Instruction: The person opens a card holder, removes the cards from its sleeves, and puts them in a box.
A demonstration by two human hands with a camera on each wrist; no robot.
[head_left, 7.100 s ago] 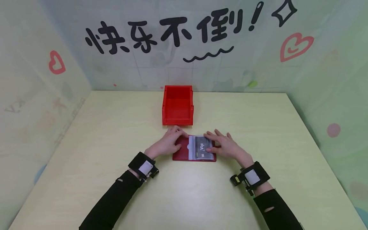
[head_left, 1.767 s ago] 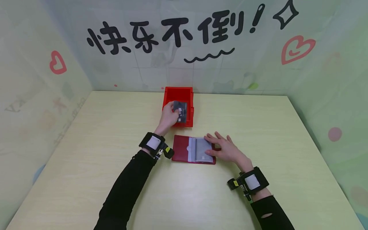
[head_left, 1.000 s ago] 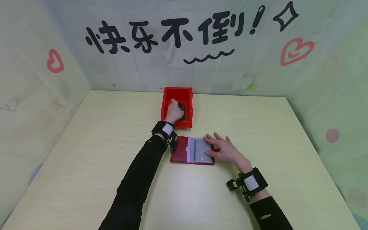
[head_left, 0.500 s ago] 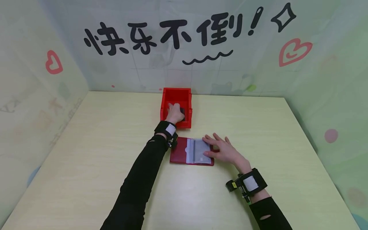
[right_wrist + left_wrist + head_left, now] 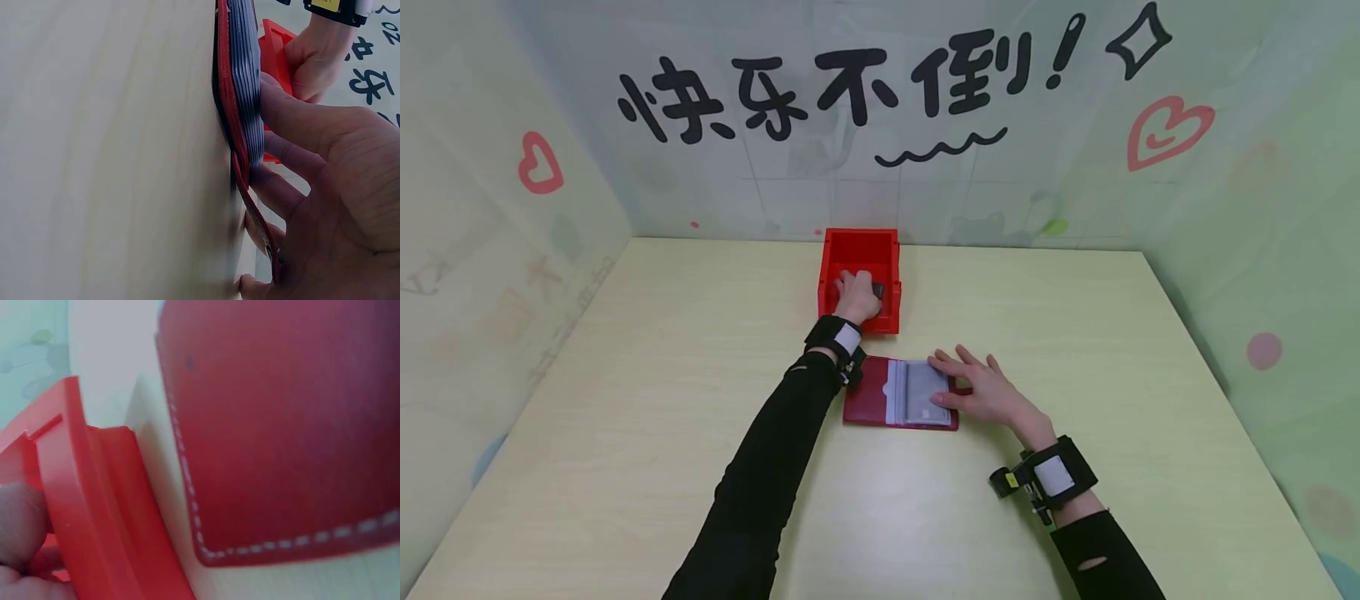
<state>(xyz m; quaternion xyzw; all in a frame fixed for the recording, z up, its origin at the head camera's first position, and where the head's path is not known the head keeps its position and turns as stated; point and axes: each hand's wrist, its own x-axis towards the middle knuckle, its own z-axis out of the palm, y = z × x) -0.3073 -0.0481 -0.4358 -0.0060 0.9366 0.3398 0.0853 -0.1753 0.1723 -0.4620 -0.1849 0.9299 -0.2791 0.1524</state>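
My left hand (image 5: 857, 297) reaches into the red plastic bin (image 5: 861, 243) with its fingers low inside, beside a dark card (image 5: 877, 291) that shows at its right edge. Most of that card is hidden by the hand. In the left wrist view the fingers (image 5: 22, 525) are partly covered by the bin's wall. My right hand (image 5: 988, 390) rests with spread fingers on the right side of an opened red card holder (image 5: 867, 396). Its thumb and fingertips touch the clear plastic sleeves (image 5: 925, 396). The right wrist view shows the sleeves as a layered stack (image 5: 247, 81) under the thumb.
Everything lies on a pale wooden table (image 5: 700, 333), with the bin near its back edge and the card holder just in front. A printed backdrop (image 5: 812, 200) stands behind and on both sides. Each wrist wears a black strapped camera.
Earlier, the dark Vip card lay in the holder's sleeve; my left hand then carried it over the bin and lowered into it. My right hand has stayed on the holder.
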